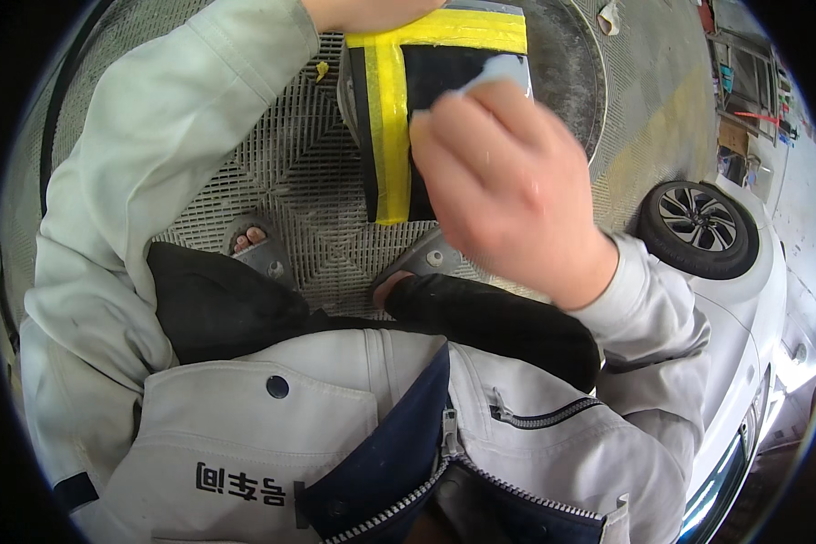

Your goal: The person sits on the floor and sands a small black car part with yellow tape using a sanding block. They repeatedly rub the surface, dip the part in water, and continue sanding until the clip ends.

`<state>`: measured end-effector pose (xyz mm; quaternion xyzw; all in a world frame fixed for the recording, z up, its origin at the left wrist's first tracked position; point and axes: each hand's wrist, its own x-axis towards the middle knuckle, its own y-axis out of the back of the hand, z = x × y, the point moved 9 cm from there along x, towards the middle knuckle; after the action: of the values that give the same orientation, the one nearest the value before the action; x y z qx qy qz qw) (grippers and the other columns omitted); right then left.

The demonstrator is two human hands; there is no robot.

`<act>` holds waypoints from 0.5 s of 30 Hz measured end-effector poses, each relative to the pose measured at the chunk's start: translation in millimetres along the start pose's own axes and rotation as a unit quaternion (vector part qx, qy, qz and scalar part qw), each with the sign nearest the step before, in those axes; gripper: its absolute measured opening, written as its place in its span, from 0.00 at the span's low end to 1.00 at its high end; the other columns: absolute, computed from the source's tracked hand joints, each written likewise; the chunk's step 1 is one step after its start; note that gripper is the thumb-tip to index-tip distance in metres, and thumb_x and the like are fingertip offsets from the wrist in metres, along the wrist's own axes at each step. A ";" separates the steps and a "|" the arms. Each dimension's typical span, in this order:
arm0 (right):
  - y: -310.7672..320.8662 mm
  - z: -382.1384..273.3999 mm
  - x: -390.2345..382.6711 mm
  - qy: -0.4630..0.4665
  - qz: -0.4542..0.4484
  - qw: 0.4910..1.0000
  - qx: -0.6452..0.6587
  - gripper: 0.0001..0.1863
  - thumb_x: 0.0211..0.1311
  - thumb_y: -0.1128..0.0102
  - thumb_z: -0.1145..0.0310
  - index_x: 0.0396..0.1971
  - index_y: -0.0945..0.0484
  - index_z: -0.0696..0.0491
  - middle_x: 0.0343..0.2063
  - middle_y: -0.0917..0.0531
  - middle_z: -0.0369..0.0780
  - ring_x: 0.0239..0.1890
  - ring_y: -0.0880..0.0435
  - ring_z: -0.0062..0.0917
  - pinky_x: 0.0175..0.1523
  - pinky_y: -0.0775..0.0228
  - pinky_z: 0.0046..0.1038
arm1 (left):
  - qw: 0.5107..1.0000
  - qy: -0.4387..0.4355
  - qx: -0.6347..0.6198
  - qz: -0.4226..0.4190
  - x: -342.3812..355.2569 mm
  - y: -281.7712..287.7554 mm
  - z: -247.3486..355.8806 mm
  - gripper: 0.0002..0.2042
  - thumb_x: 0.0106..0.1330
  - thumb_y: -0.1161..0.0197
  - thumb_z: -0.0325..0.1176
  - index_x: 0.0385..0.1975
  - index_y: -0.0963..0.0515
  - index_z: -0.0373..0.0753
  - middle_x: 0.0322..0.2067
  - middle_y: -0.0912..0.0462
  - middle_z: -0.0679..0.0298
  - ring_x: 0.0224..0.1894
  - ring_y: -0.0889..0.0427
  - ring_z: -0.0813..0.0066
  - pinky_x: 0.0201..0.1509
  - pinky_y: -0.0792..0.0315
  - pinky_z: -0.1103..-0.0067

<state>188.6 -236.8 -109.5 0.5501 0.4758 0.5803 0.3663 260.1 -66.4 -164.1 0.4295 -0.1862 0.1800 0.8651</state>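
Note:
A black panel lies before me with strips of yellow tape along its far and left sides. My right hand, slightly blurred, is closed in a fist over the panel's right part. From its far side pokes a pale bluish-white piece of soft material, which looks like a cloth. My left hand is at the panel's far left corner, by the tape. The picture's upper edge cuts it off, so its fingers are hidden.
Beneath the panel is a round, dark-topped stand. Grey grating tiles cover the floor, with a yellow scrap on them. My sandalled feet are close by. A white car stands at the right, near a cluttered metal rack.

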 end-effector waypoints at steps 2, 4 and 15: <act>7.3 -16.5 -8.8 0.006 -0.018 0.999 0.035 0.16 0.44 0.29 0.71 0.38 0.12 0.57 0.36 0.21 0.37 0.40 0.16 0.33 0.37 0.21 0.32 | 1.000 -0.001 0.005 0.003 0.0 1.0 0.6 0.13 0.78 0.40 0.34 0.51 0.11 0.37 0.47 0.10 0.48 0.55 0.12 0.42 0.63 0.18 0.54; 9.1 -23.4 -10.1 0.032 -0.019 0.999 0.035 0.17 0.44 0.29 0.72 0.38 0.12 0.57 0.36 0.21 0.37 0.40 0.15 0.33 0.37 0.20 0.32 | 1.000 0.003 0.010 0.008 1.4 0.5 0.7 0.13 0.78 0.40 0.34 0.51 0.11 0.37 0.47 0.10 0.48 0.55 0.12 0.42 0.63 0.18 0.54; -2.3 2.5 1.1 -0.020 0.008 1.000 -0.004 0.14 0.44 0.28 0.73 0.36 0.13 0.55 0.36 0.20 0.36 0.41 0.15 0.32 0.39 0.20 0.32 | 1.000 0.000 0.021 -0.009 2.2 -1.9 0.1 0.13 0.78 0.41 0.34 0.50 0.11 0.37 0.48 0.10 0.48 0.55 0.12 0.43 0.64 0.18 0.55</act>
<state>190.7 -234.8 -111.5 0.5643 0.4616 0.5739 0.3730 262.9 -67.2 -164.3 0.4494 -0.1782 0.1757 0.8575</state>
